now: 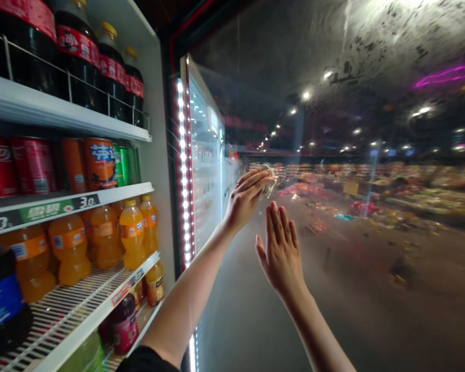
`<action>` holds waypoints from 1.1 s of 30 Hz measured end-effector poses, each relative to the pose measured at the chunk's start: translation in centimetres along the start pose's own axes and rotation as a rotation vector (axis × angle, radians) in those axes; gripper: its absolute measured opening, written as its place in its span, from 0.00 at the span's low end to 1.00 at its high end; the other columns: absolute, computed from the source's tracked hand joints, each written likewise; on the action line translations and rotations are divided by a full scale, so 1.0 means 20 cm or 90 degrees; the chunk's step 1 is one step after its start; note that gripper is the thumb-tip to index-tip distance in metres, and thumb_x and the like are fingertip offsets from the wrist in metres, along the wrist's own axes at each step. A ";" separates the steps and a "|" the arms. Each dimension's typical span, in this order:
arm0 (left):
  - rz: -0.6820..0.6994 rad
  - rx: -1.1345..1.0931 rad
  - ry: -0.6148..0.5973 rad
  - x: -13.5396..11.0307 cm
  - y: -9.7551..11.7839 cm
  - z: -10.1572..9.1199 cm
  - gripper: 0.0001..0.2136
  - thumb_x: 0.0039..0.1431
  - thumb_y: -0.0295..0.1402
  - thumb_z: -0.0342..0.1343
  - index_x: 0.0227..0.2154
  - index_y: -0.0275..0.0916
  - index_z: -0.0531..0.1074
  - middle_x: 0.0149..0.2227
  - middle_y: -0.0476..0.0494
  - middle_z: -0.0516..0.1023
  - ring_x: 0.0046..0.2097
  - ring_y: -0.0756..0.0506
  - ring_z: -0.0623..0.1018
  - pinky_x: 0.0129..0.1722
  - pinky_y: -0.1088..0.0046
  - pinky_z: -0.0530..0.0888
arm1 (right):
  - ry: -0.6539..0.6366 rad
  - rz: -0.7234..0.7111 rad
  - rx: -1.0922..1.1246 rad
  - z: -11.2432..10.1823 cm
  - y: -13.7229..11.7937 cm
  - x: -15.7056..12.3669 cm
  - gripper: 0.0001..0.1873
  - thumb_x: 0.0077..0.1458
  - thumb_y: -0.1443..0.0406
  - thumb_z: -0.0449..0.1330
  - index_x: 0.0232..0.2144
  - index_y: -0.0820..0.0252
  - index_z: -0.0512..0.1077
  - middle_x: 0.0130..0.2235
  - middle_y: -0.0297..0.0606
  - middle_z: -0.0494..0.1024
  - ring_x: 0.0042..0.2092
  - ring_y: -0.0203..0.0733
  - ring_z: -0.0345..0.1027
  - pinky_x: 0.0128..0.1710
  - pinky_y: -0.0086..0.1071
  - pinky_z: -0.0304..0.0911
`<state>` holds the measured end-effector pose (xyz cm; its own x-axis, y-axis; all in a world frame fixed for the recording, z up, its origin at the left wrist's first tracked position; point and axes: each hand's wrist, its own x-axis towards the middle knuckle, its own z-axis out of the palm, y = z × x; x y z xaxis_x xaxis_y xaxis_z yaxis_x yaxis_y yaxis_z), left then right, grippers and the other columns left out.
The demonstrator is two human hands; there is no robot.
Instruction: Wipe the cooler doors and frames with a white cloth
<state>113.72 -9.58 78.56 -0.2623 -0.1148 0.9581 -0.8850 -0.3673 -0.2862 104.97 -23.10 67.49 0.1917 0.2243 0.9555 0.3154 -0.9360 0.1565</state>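
Note:
My left hand (247, 198) reaches up to the glass door (232, 310), its fingers over a crumpled pale cloth (269, 187). The cloth lies between the fingers and the glass, mostly hidden by them. Lower and to the right, my right hand (282, 253) is held flat with fingers stretched and thumb apart, palm toward the glass. Nothing shows in it; whether the palm touches the pane I cannot tell. Smudges (406, 39) mark the upper part of the glass.
Left of the door stand fridge shelves (124, 194) with cola bottles (112, 70), cans (101, 163) and orange drink bottles (133, 235). A lit strip (184, 181) runs down the door's edge. Through the glass, a blurred shop floor with displays and ceiling lights shows.

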 end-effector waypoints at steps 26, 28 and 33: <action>-0.093 0.099 0.068 -0.03 -0.26 -0.22 0.21 0.80 0.29 0.50 0.66 0.55 0.76 0.66 0.45 0.82 0.70 0.44 0.78 0.72 0.53 0.76 | 0.012 -0.032 0.014 0.02 0.00 -0.02 0.46 0.75 0.65 0.54 0.83 0.66 0.34 0.80 0.47 0.57 0.79 0.46 0.56 0.82 0.40 0.41; -0.076 0.095 0.033 -0.12 -0.20 -0.24 0.20 0.80 0.29 0.51 0.65 0.53 0.77 0.64 0.44 0.83 0.70 0.43 0.79 0.72 0.50 0.77 | 0.012 -0.033 0.016 0.01 0.00 -0.02 0.45 0.75 0.65 0.53 0.83 0.66 0.34 0.80 0.47 0.57 0.80 0.45 0.55 0.82 0.39 0.40; -0.126 0.094 0.032 -0.20 -0.28 -0.35 0.18 0.79 0.31 0.53 0.63 0.51 0.79 0.64 0.43 0.84 0.69 0.42 0.80 0.72 0.50 0.77 | 0.003 -0.044 0.032 0.01 0.00 -0.02 0.46 0.76 0.64 0.54 0.83 0.67 0.33 0.80 0.46 0.57 0.80 0.43 0.53 0.82 0.37 0.36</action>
<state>117.06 -0.60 76.33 -0.1118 0.0174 0.9936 -0.8558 -0.5099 -0.0873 105.14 -23.04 67.11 0.1633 0.2857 0.9443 0.3734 -0.9038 0.2089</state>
